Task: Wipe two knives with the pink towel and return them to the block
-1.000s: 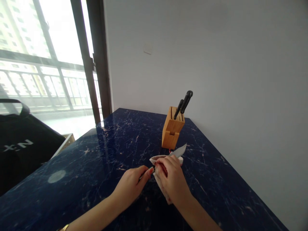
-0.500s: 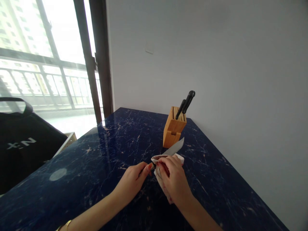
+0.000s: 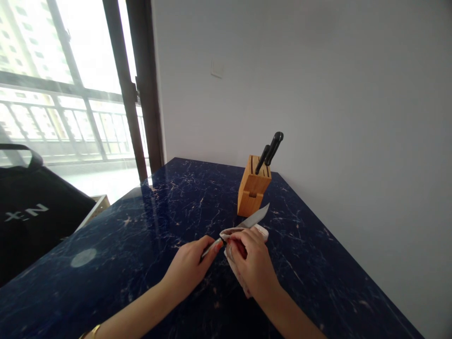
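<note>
Low over the table, my left hand [image 3: 192, 261] is closed round the handle of a kitchen knife [image 3: 254, 217]. The blade points away to the right, its tip in front of the knife block. My right hand [image 3: 252, 261] pinches a pale cloth [image 3: 240, 280] folded round the knife near the handle end. The cloth hides part of the blade, and one corner hangs down below my right hand. Just beyond the blade stands a wooden knife block [image 3: 250, 197] with two black-handled knives [image 3: 271, 149] in its slots.
The dark blue marble-patterned table [image 3: 116, 249] runs up to a grey wall [image 3: 335, 117] at the back and right. At the left stand a black bag [image 3: 38, 230] with white lettering and a glass door with a dark frame [image 3: 141, 84]. A round pale mark [image 3: 84, 258] lies on the tabletop.
More of the knife's handle shows in my left hand, and the blade is turned slightly. My right hand stays on the cloth. The whole view has shifted a little.
</note>
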Demonstrator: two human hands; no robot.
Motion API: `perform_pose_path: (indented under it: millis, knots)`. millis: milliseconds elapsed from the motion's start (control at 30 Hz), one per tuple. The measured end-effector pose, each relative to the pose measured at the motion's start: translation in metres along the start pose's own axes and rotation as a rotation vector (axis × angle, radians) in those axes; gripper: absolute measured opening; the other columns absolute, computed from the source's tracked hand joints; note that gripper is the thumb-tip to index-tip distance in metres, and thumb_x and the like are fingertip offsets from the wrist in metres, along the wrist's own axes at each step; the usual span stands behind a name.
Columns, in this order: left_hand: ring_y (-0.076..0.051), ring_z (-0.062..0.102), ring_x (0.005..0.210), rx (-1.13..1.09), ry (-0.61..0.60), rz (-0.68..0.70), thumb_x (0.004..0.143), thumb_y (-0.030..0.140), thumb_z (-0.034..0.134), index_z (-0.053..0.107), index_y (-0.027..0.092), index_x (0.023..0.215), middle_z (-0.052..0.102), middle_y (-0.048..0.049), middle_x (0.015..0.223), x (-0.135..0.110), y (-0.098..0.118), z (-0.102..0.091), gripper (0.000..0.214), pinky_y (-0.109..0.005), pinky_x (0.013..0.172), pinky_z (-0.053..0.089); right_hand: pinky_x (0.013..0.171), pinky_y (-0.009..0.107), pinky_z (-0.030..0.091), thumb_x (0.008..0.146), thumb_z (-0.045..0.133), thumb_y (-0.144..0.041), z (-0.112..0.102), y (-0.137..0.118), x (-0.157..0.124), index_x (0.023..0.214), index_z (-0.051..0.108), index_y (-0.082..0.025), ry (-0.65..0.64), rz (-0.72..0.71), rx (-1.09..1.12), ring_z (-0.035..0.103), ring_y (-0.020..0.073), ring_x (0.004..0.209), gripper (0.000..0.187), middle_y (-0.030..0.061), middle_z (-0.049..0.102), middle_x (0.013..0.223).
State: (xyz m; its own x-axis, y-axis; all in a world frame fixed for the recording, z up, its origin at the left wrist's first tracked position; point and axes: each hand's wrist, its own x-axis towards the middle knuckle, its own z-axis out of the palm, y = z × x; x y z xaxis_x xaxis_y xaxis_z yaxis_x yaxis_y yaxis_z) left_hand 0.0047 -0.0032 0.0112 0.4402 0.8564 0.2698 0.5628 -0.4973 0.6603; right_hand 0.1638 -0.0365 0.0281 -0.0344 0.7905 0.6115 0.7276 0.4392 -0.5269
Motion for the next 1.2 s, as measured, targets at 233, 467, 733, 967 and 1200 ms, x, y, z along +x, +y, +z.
perform_pose_path:
  millis: [233, 467, 733, 967, 1200]
  knots:
    - [-0.015, 0.055, 0.065, 0.025, 0.020, 0.020, 0.087, 0.044, 0.035, 0.059, 0.021, 0.087, 0.062, -0.0005, 0.071, 0.001, -0.001, -0.004, 0.033, -0.023, 0.060, 0.037, 0.077, 0.035, 0.041, 0.079, 0.051, -0.014, -0.002, -0.002, 0.001, 0.080, 0.059, -0.021, 0.036, -0.022, -0.022, 0.053, 0.0176, 0.081, 0.011, 0.0025, 0.062, 0.081]
    - [-0.012, 0.050, 0.059, -0.211, -0.021, -0.029, 0.086, 0.045, 0.036, 0.059, 0.018, 0.076, 0.058, 0.0024, 0.064, 0.000, 0.001, 0.003, 0.037, -0.020, 0.055, 0.035, 0.077, 0.034, 0.040, 0.079, 0.052, -0.015, -0.003, -0.003, 0.001, 0.080, 0.058, -0.021, 0.043, -0.011, -0.034, 0.053, 0.0174, 0.082, 0.008, 0.0023, 0.061, 0.083]
    - [-0.012, 0.046, 0.058, -0.290, -0.004, -0.086, 0.086, 0.047, 0.035, 0.060, 0.017, 0.075, 0.054, 0.0031, 0.060, 0.003, -0.005, 0.006, 0.040, -0.021, 0.053, 0.034, 0.076, 0.035, 0.040, 0.078, 0.051, -0.013, -0.001, -0.001, 0.000, 0.077, 0.058, -0.020, -0.001, -0.022, -0.059, 0.052, 0.0181, 0.081, 0.010, 0.0028, 0.060, 0.079]
    - [-0.012, 0.047, 0.059, -0.224, -0.038, -0.007, 0.086, 0.043, 0.036, 0.058, 0.017, 0.076, 0.056, 0.0018, 0.064, 0.001, 0.000, 0.001, 0.036, -0.020, 0.056, 0.035, 0.077, 0.034, 0.039, 0.080, 0.050, -0.014, -0.002, -0.002, 0.000, 0.082, 0.059, -0.021, 0.000, -0.023, -0.042, 0.052, 0.0175, 0.082, 0.011, 0.0021, 0.061, 0.083]
    - [-0.011, 0.040, 0.054, -0.238, 0.047, -0.046, 0.085, 0.045, 0.039, 0.057, 0.017, 0.076, 0.048, 0.0037, 0.058, 0.002, -0.003, 0.000, 0.034, -0.020, 0.049, 0.030, 0.082, 0.037, 0.038, 0.079, 0.051, -0.013, -0.007, -0.003, 0.004, 0.081, 0.060, -0.021, 0.000, -0.032, -0.065, 0.052, 0.0181, 0.081, 0.012, 0.0023, 0.061, 0.079]
